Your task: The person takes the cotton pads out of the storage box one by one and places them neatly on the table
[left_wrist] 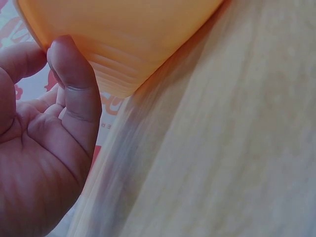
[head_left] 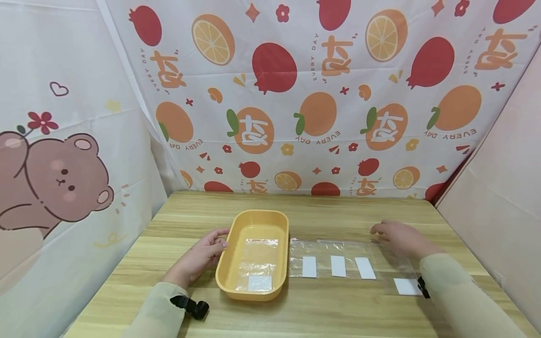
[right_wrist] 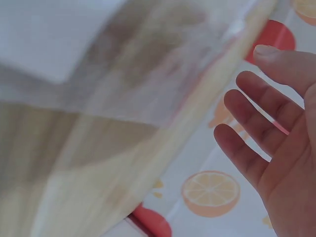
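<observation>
My left hand pinches the left rim of a yellow plastic tray between thumb and fingers; in the left wrist view the thumb lies against its outer wall. Inside the tray lies a clear zip bag with a white rectangle near its lower end. To the right, several more clear bags with white rectangles lie in an overlapping row on the table. My right hand hovers over the rightmost bag, and in the right wrist view its fingers are spread and hold nothing.
The wood-grain table ends at a printed fruit curtain behind. A bear-print curtain hangs at the left, a plain pale one at the right. Each wrist wears a black strap.
</observation>
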The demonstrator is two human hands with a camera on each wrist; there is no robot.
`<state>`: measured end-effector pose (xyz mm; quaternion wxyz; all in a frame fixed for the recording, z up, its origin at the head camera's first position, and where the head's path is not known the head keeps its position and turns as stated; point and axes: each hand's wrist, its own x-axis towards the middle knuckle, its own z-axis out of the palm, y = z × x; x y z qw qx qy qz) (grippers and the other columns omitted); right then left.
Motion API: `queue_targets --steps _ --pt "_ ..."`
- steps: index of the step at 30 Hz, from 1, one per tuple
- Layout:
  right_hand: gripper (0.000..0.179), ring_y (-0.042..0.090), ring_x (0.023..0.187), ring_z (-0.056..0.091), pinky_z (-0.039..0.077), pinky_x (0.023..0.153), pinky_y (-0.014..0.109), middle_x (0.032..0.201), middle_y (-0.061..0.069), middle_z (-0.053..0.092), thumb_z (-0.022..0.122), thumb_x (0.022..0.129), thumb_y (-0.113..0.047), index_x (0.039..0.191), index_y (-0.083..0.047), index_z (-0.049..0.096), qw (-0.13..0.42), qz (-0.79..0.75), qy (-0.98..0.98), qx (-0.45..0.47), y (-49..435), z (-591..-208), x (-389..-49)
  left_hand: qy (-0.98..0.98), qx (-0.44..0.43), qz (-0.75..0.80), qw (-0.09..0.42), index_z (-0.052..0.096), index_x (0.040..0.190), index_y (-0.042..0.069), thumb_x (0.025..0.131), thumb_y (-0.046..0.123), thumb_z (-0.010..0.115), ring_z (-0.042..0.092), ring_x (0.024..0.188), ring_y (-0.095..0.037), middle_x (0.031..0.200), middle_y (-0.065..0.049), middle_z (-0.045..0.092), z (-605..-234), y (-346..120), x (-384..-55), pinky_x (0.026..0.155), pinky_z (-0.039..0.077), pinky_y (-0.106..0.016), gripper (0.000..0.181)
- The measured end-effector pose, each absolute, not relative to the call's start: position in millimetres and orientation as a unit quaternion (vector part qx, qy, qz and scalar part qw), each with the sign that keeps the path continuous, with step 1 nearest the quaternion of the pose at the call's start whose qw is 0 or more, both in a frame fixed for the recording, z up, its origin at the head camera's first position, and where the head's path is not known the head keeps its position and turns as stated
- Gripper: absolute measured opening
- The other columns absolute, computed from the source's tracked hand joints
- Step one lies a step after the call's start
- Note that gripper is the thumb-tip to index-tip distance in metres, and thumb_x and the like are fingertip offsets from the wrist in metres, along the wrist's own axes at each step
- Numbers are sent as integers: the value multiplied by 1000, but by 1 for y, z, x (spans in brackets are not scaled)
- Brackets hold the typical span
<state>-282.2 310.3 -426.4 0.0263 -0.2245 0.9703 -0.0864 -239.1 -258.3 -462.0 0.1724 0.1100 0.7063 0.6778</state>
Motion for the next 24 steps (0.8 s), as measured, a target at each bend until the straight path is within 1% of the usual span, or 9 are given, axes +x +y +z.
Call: queue_targets --steps 4,9,12,16,19,24 --pt "31 31 106 63 52 91 55 115 8 67 72 93 -8 124 -11 69 23 -104 966 -234 303 -416 -284 705 118 679 170 25 153 -4 106 15 51 64 99 -23 108 -17 55 -463 -258 -240 84 58 -39 57" --pt "35 30 110 62 51 93 55 123 10 66 69 95 -12 130 -10 66 28 -147 957 -248 292 -405 -283 705 122 678 169 25 153 -5 106 15 51 64 98 -23 107 -17 55 -464 -258 -241 83 59 -39 57" --pt "37 26 111 61 50 94 53 126 8 66 68 96 -14 132 -11 65 34 -171 952 -252 284 -399 -282 705 122 678 169 25 153 -5 106 15 51 64 98 -23 107 -17 55 -464 -258 -241 83 59 -39 57" --pt "38 23 112 61 51 95 51 126 4 66 68 97 -15 134 -13 64 38 -191 946 -259 271 -394 -280 704 123 679 169 25 152 -5 106 14 50 64 97 -22 107 -17 56 -464 -258 -242 83 59 -39 56" --pt "38 22 112 61 51 96 50 125 0 66 67 97 -16 135 -14 63 39 -200 942 -268 260 -389 -278 703 124 680 169 25 152 -6 106 13 50 64 97 -22 107 -17 56 -465 -258 -242 83 59 -38 55" --pt "38 18 112 61 51 96 47 120 -7 67 69 97 -21 134 -20 64 47 -220 935 -274 241 -382 -274 702 125 681 168 26 152 -5 106 13 51 64 97 -22 108 -18 55 -466 -259 -243 84 59 -39 56"
